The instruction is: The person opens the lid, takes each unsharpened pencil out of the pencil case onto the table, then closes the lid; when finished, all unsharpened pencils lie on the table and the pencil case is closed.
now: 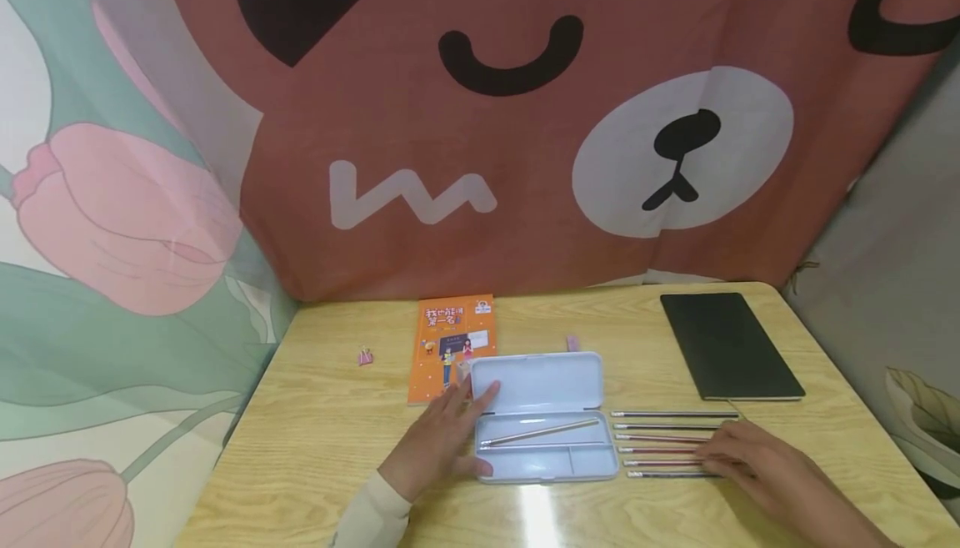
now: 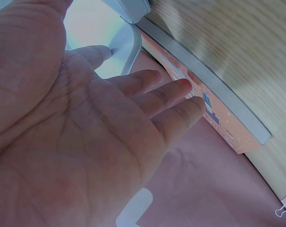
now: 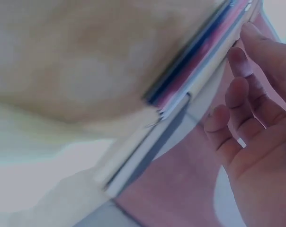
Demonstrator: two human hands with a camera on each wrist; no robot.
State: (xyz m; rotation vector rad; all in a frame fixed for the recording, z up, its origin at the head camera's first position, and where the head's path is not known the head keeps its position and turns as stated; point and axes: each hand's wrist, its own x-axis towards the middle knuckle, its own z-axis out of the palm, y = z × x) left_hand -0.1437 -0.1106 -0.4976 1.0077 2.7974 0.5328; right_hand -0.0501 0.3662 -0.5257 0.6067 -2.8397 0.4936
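Note:
A pale blue pencil case (image 1: 537, 385) lies with its lid folded back on the table, one pencil (image 1: 540, 433) slanting across its tray. My left hand (image 1: 442, 439) rests at the case's left side, index finger over the lid and thumb at the front left corner. Its fingers look extended in the left wrist view. To the right of the case, several pencils (image 1: 663, 451) lie in parallel rows, eraser ends toward it. Over their right ends is my right hand (image 1: 757, 460), fingers loosely bent, fingertips right at the pencils. Those pencils' far ends are hidden under it.
An orange book (image 1: 435, 356) lies partly behind the case lid and left hand. A pink binder clip (image 1: 365, 356) sits further left. A small pink-purple block (image 1: 573, 344) is behind the lid. A black notebook (image 1: 731, 348) lies at the back right. Printed cloth (image 1: 525, 139) hangs behind the table.

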